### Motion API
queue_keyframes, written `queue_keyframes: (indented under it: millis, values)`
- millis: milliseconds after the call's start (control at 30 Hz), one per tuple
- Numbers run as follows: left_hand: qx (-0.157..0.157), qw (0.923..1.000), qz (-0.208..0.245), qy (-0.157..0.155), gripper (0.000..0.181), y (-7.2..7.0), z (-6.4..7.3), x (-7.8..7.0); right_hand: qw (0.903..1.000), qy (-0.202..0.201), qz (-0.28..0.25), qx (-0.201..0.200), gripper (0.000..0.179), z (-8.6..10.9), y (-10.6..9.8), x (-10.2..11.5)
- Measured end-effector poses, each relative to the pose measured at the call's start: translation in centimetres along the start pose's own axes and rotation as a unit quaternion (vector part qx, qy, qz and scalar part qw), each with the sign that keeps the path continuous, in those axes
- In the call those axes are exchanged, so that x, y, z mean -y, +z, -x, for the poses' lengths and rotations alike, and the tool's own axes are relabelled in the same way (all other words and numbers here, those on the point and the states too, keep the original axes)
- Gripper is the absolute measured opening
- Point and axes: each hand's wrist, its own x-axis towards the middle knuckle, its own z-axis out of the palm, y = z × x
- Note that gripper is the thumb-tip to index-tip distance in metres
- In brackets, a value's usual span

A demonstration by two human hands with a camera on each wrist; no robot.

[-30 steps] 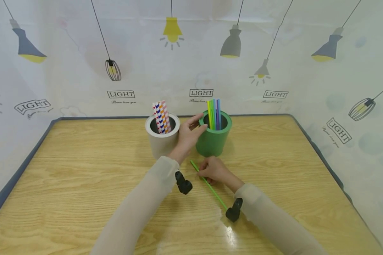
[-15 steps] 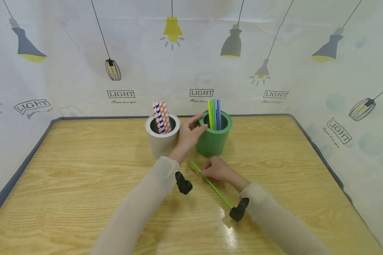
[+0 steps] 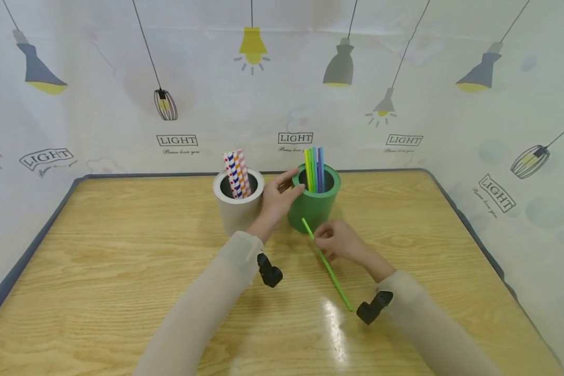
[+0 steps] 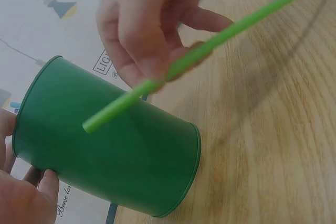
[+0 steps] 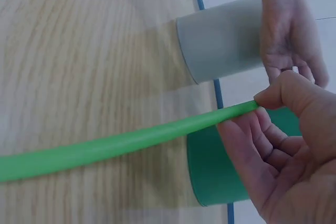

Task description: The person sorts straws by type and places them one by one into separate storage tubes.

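My right hand (image 3: 340, 241) pinches a light green drinking straw (image 3: 331, 271) between thumb and fingertips near its upper part. The straw slants in front of the green cup (image 3: 312, 211), its top end overlapping the cup's side in the head view; the left wrist view shows the straw (image 4: 231, 30) crossing in front of the cup (image 4: 110, 140). My left hand (image 3: 276, 201) reaches between the two cups, thumb and fingers spread against the green cup's left rim. Several plain coloured straws (image 3: 314, 169) stand in the green cup.
Left of the green cup stands a light grey cup (image 3: 239, 216) holding several patterned paper straws (image 3: 237, 175). Both cups are near the back edge of the wooden table (image 3: 122, 261). Behind it hangs a backdrop (image 3: 207, 68) printed with lamps.
My right hand has moved right and up with the green straw, bringing the straw's top end over the green cup's lower side. My left hand stays at the green cup's rim.
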Motion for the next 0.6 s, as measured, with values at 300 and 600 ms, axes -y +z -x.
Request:
queue_keyframes:
  millis: [300,600]
  values:
    - [-0.021,0.9995,-0.018,0.015,0.043,0.2,0.1,0.1,0.998,-0.061,-0.009,-0.015,0.025,1.1,-2.4,1.3]
    - [-0.025,0.9992,-0.022,0.02,0.042,0.3,0.2,0.1,0.9951,-0.083,-0.008,-0.054,0.022,1.1,-4.3,3.5]
